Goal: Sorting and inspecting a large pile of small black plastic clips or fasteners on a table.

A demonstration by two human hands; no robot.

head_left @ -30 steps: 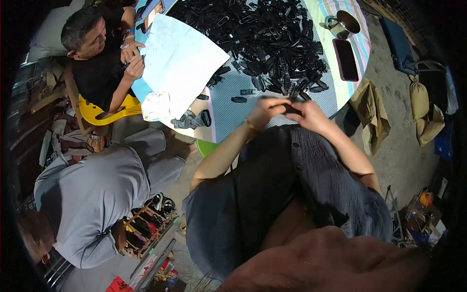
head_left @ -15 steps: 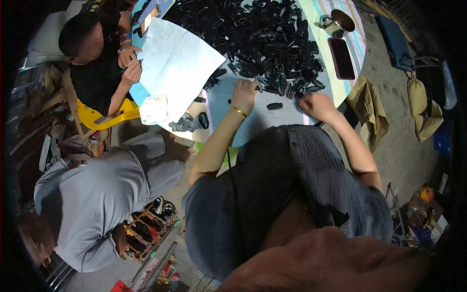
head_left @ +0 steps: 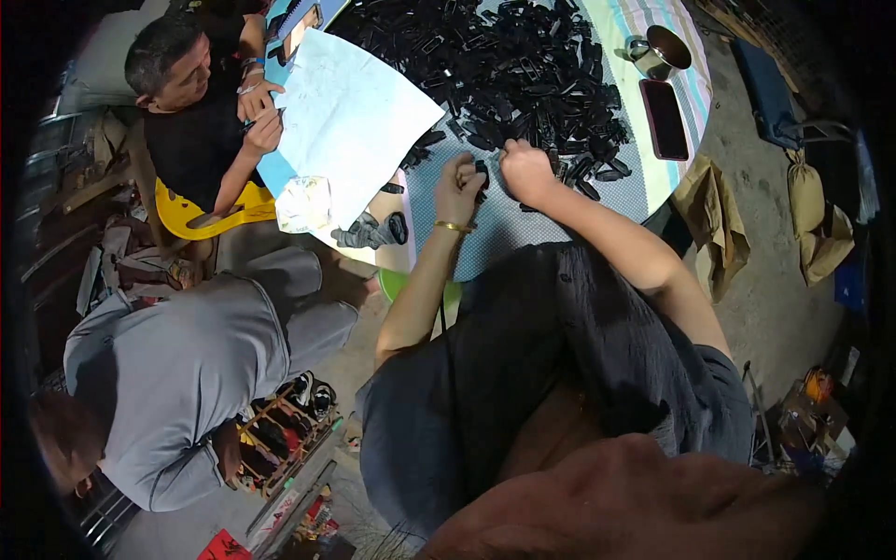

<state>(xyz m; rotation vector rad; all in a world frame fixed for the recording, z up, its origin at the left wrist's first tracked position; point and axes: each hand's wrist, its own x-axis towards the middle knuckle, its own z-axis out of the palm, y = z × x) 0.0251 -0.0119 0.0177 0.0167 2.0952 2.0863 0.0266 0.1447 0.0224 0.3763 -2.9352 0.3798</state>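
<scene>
Many small black plastic parts (head_left: 537, 56), oblong and clip-like, lie heaped on the table. My left hand (head_left: 457, 194), with a gold bracelet at its wrist, is raised just in front of the heap. Its fingers are closed on a small black plastic part (head_left: 482, 172). To the right of it, my right hand (head_left: 528, 175) is curled at the near edge of the heap, back of the hand up. Its fingertips are bent under, so whatever they hold is hidden.
A large white sheet (head_left: 350, 121) covers the table's left, with grey gloves (head_left: 373, 231) near the edge. A metal mug (head_left: 659, 53) and phone (head_left: 665, 119) stand right. One person (head_left: 182, 154) writes at far left; another, in grey (head_left: 177, 373), bends over nearby.
My right hand has moved left along the heap's near edge, close to my left hand. My left hand has turned and drawn slightly nearer. The single part lying before the heap no longer shows.
</scene>
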